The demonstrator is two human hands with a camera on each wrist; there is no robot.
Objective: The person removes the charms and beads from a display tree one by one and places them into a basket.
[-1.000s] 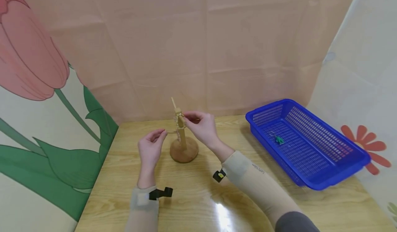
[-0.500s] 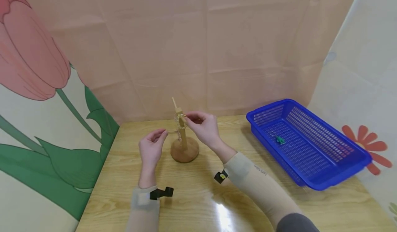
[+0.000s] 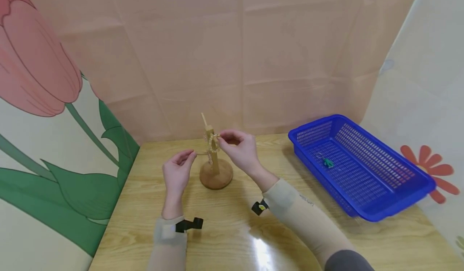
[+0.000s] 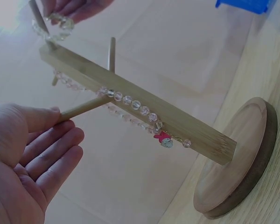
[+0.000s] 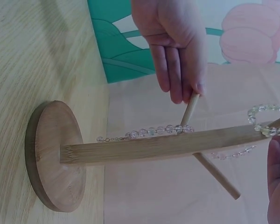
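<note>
A wooden jewelry stand (image 3: 216, 177) with a round base, a square post and several thin pegs stands upright on the table. My left hand (image 3: 177, 171) pinches the tip of one peg (image 4: 86, 108) between thumb and index finger, the other fingers spread loosely below. Around that same peg hangs a pink and clear beaded bracelet (image 4: 136, 105), its small pink and white charm (image 4: 164, 140) dangling along the post. Near the post's top, my right hand (image 3: 240, 148) pinches a bracelet of clear, yellowish beads (image 5: 253, 115), whose loop surrounds an upper peg.
On the right of the wood-grain table (image 3: 214, 238) sits a blue perforated basket (image 3: 348, 206). Inside it lies a key ring with a small green figure (image 3: 328, 163). A pinkish sheet (image 3: 188, 61) rises behind the stand, and a tulip-printed sheet (image 3: 40, 61) borders the left.
My right hand has drifted slightly right, drawing the yellowish bracelet a little outward from the post. My left hand keeps its pinch on the peg, and the stand stays in place.
</note>
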